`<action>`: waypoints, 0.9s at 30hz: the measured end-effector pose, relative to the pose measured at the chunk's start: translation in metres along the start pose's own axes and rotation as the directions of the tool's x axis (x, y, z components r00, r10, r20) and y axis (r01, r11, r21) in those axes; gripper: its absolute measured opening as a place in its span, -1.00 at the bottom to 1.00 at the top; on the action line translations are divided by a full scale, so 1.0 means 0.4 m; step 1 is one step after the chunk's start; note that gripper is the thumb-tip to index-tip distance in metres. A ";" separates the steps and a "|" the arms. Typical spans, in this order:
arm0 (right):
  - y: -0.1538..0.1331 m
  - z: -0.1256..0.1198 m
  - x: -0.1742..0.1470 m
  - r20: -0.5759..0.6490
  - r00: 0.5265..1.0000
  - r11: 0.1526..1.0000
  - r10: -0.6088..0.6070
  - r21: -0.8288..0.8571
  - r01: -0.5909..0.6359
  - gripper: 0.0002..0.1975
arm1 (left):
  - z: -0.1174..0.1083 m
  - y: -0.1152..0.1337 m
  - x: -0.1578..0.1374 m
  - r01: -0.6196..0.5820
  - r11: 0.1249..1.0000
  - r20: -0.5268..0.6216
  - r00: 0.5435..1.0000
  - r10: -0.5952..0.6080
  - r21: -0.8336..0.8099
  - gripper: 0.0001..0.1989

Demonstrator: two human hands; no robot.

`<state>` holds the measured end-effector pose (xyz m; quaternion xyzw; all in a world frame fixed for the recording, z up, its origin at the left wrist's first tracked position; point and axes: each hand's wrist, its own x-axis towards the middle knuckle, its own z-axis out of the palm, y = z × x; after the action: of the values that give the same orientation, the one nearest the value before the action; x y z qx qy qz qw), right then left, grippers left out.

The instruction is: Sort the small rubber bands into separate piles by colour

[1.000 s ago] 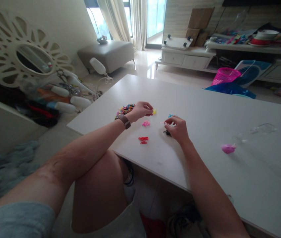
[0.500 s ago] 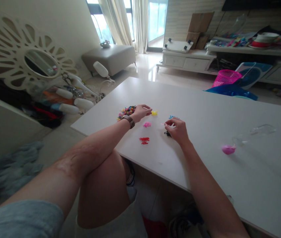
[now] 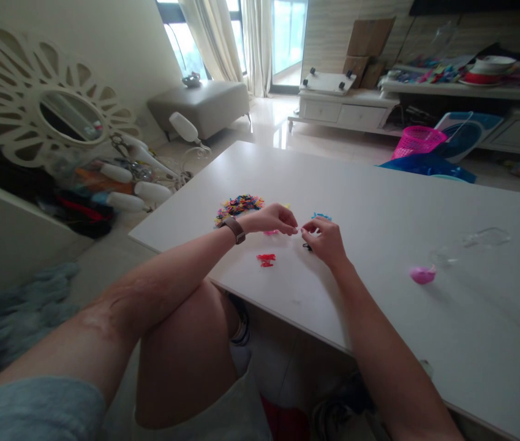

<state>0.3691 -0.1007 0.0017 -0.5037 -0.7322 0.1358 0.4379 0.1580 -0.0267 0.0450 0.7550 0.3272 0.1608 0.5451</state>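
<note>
My left hand (image 3: 280, 219), with a brown watch on its wrist, is pinched closed over the middle of the white table (image 3: 370, 257). Almost touching it, my right hand (image 3: 326, 239) pinches a tiny pale pink piece (image 3: 299, 229); whether the left fingertips grip it too is hard to see. Behind my left wrist lies a heap of small multicoloured plastic pieces (image 3: 241, 205). Sorted little piles surround the hands: red (image 3: 266, 260), blue (image 3: 321, 216), black (image 3: 307, 247) partly under my right hand, and pink (image 3: 270, 232) and yellow (image 3: 288, 206) mostly hidden by my left hand.
A pink pouch-like object (image 3: 422, 275) and a clear plastic item (image 3: 475, 242) lie on the table's right side. Beyond the far edge are a pink basket (image 3: 418, 142) and blue plastic sheet (image 3: 429, 166). A white lamp (image 3: 152, 192) stands close to the left edge.
My left hand has moved right and nearer, from beside the yellow pile to my right fingertips, now covering most of the pink pile. My right hand has barely moved.
</note>
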 end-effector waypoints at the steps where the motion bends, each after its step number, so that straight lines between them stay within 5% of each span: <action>1: -0.001 0.001 0.000 0.007 1.000 1.000 0.000 0.000 0.000 -0.88 | 0.005 0.004 0.001 -0.013 1.000 0.009 1.000 0.013 0.020 -0.68; 10: -0.015 0.007 -0.003 0.031 0.999 0.999 -0.026 0.038 0.025 -0.88 | 0.026 -0.004 0.026 -0.051 0.995 -0.042 0.998 0.055 0.085 -0.82; 19: -0.012 0.002 0.000 -0.015 1.000 0.998 0.024 0.054 -0.023 -0.93 | -0.072 -0.034 -0.005 0.019 0.901 -0.135 0.990 0.044 0.434 -0.88; 27: -0.005 0.004 -0.001 -0.014 1.000 0.999 -0.002 0.044 0.002 -0.92 | -0.088 -0.044 -0.031 0.091 0.861 -0.145 0.989 -0.020 0.500 -0.83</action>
<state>0.3665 -0.1014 0.0019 -0.4942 -0.7266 0.1479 0.4539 0.1221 -0.0063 0.0425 0.8489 0.4155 0.1045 0.3095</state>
